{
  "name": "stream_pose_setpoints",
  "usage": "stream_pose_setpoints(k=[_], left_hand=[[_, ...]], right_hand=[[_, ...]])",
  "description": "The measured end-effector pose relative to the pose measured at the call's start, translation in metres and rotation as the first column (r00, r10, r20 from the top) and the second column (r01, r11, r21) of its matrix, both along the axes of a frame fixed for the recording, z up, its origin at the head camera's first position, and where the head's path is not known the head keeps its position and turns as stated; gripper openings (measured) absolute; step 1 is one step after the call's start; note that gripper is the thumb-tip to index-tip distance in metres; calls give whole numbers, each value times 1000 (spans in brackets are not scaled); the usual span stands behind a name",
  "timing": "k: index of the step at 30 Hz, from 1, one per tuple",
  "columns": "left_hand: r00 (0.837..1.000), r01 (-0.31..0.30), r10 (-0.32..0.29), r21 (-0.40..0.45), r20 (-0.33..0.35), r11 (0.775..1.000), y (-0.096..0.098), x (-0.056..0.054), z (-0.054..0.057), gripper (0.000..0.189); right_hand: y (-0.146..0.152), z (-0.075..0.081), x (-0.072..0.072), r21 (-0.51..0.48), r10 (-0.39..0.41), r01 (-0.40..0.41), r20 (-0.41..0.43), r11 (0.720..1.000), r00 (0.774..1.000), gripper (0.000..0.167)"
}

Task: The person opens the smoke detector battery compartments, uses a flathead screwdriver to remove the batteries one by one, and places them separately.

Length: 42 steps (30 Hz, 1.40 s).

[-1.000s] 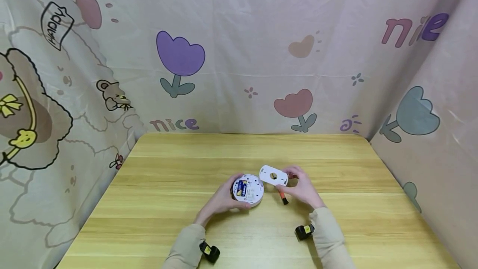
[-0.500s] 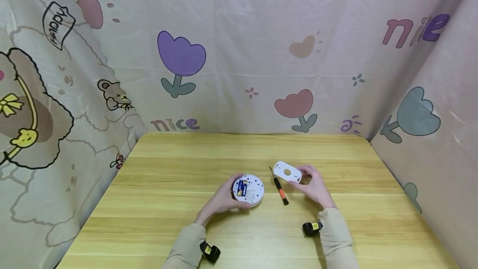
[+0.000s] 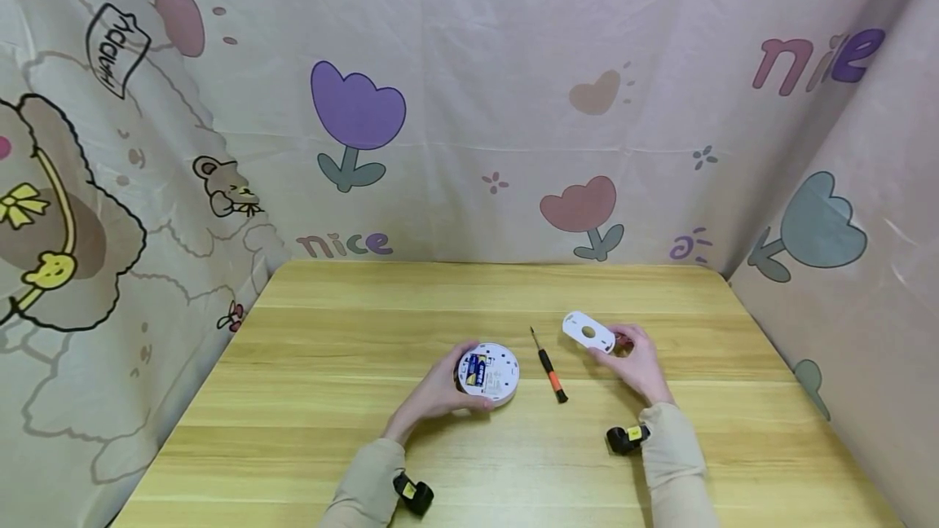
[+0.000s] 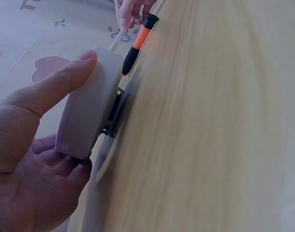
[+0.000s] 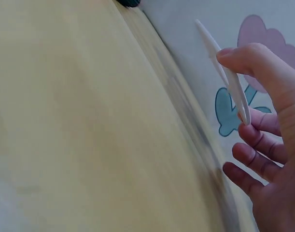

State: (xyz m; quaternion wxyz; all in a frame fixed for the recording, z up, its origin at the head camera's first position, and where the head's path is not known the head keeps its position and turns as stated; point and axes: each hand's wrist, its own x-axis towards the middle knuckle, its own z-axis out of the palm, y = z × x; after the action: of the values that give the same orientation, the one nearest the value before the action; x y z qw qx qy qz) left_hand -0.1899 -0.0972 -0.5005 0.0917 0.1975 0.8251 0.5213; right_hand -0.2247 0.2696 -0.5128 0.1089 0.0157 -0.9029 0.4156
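Note:
My left hand (image 3: 443,388) grips a round white smoke detector (image 3: 500,375) by its side, thumb and fingers around the rim. Its back faces up in the head view, with blue and yellow batteries (image 3: 476,369) in a slot. From the left wrist, the detector (image 4: 89,106) appears edge-on, close over the table. To the right, my right hand (image 3: 635,361) pinches one end of a flat white mounting plate (image 3: 577,323) with a round hole through its middle. The plate (image 5: 232,84) is held above the table between thumb and fingers in the right wrist view.
Between the hands a small screwdriver (image 3: 548,369) with a black and orange handle lies on the wooden table (image 3: 352,332), tip pointing away. A printed fabric curtain (image 3: 469,104) stands behind the table and along both sides.
My right hand has carried the mounting plate to the right, away from the detector, uncovering the screwdriver. My left hand and the detector have stayed in place.

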Motion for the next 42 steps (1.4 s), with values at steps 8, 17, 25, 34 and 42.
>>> stream_pose_setpoints(k=[8, 17, 25, 34, 42], left_hand=[[1000, 0, 0, -7, 1, 1000, 0, 0, 0, 107], [1000, -8, 8, -3, 13, 1000, 0, -1, -1, 107], [1000, -11, 11, -4, 21, 1000, 0, -1, -2, 107], [1000, -14, 15, -12, 18, 1000, 0, -1, -2, 107], [1000, -14, 14, -10, 19, 1000, 0, -1, -1, 107]], right_hand=[[9, -5, -5, 3, -36, 36, 41, 999, 999, 58], [15, -9, -11, 27, -34, 33, 19, 999, 999, 54], [15, -8, -9, 81, -21, 17, 45, 997, 999, 57], [15, -8, -9, 119, -18, 12, 51, 993, 999, 60], [16, -12, -10, 131, -13, 10, 27, 991, 1000, 59]])
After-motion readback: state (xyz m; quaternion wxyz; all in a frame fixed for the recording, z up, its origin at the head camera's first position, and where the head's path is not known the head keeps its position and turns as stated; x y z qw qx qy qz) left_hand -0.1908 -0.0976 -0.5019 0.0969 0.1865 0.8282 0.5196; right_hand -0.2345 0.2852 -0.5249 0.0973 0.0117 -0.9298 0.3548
